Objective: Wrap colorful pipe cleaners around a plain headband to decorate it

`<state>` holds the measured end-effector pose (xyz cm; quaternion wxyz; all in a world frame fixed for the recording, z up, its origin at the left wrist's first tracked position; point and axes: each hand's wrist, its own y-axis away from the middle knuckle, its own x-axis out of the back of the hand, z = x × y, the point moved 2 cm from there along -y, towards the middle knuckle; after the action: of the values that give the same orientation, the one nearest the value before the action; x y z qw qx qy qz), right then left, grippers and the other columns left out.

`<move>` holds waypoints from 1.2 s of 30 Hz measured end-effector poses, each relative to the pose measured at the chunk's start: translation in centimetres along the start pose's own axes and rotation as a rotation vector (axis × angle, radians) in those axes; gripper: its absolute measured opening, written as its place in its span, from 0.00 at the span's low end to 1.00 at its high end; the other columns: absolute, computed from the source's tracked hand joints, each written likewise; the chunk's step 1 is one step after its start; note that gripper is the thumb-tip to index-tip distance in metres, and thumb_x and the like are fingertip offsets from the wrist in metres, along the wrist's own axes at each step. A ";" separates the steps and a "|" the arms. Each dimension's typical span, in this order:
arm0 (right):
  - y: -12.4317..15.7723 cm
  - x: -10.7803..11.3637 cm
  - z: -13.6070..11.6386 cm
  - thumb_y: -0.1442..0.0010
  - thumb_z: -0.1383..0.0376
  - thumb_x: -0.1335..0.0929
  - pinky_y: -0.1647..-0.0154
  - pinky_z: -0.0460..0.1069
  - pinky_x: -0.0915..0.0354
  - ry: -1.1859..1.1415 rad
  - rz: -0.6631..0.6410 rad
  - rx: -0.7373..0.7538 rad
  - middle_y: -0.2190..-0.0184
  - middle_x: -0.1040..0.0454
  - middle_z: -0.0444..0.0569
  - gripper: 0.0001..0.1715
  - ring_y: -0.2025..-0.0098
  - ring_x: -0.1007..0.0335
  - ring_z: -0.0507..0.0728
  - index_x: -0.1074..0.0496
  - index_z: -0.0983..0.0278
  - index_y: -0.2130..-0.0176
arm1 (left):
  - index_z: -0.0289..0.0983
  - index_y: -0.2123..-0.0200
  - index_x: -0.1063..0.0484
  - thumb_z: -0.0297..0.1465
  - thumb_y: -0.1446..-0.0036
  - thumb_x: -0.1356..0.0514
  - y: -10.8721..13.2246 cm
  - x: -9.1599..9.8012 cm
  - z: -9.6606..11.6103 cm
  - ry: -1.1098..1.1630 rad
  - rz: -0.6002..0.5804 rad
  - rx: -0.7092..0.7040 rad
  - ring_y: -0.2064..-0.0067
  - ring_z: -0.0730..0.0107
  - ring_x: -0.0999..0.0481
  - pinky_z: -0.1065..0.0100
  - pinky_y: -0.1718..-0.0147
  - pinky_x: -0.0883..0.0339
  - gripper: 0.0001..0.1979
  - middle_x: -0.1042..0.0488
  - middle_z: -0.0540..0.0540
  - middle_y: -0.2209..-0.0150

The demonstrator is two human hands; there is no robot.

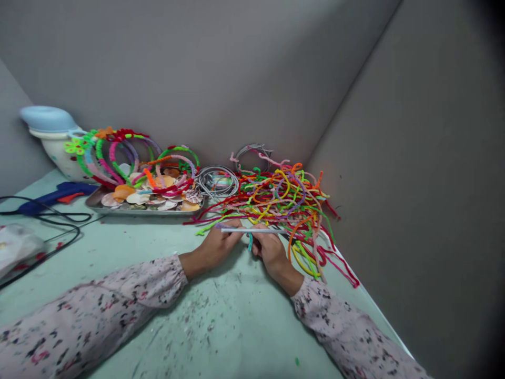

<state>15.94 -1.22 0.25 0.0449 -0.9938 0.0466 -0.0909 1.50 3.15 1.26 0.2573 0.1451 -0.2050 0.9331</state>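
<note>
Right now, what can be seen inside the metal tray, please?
Seashells fill the metal tray, and some fuzzy coloured hoops rest over them. The shells hide most of the tray's floor, so whatever lies beneath them cannot be seen.

Both arms [118, 292] are stretched forward and angled inward, pretty much mirrored. The left hand [219, 246] and right hand [273, 253] are held close together, fingers [232, 240] curled in.
</note>
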 end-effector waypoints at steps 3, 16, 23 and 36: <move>0.0 0.0 -0.4 0.42 0.59 0.39 0.79 0.44 0.45 -0.005 -0.011 0.001 0.86 0.39 0.39 0.15 0.82 0.44 0.49 0.38 0.62 0.77 | 0.36 0.76 0.38 0.34 0.40 0.50 0.1 0.1 0.0 0.062 -0.014 0.009 0.75 0.74 0.40 0.70 0.74 0.46 0.13 0.39 0.53 0.79; -0.4 -0.3 0.4 0.49 0.65 0.33 0.70 0.47 0.36 0.096 0.138 0.107 0.70 0.26 0.47 0.12 0.71 0.33 0.53 0.27 0.64 0.63 | 0.37 0.79 0.40 0.38 0.41 0.49 -0.1 0.1 -0.9 0.220 0.044 0.198 0.79 0.75 0.45 0.70 0.79 0.52 0.17 0.44 0.54 0.81; -0.2 -0.2 -0.1 0.47 0.64 0.32 0.71 0.47 0.35 0.106 0.150 0.145 0.71 0.26 0.46 0.11 0.74 0.34 0.52 0.27 0.64 0.62 | 0.37 0.79 0.41 0.37 0.40 0.49 -0.1 0.1 -0.7 0.229 0.035 0.193 0.78 0.76 0.45 0.70 0.79 0.52 0.17 0.44 0.54 0.81; -0.1 0.3 -0.5 0.45 0.60 0.32 0.67 0.48 0.35 0.159 0.114 0.195 0.71 0.25 0.47 0.09 0.70 0.31 0.55 0.25 0.63 0.66 | 0.36 0.76 0.38 0.35 0.42 0.49 0.0 0.1 -1.2 0.179 0.011 0.133 0.76 0.75 0.42 0.71 0.78 0.49 0.13 0.41 0.53 0.79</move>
<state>16.16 -1.21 0.76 0.1427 -0.9701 0.0976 -0.1705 1.23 3.72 0.26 0.2593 0.0766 -0.1198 0.9553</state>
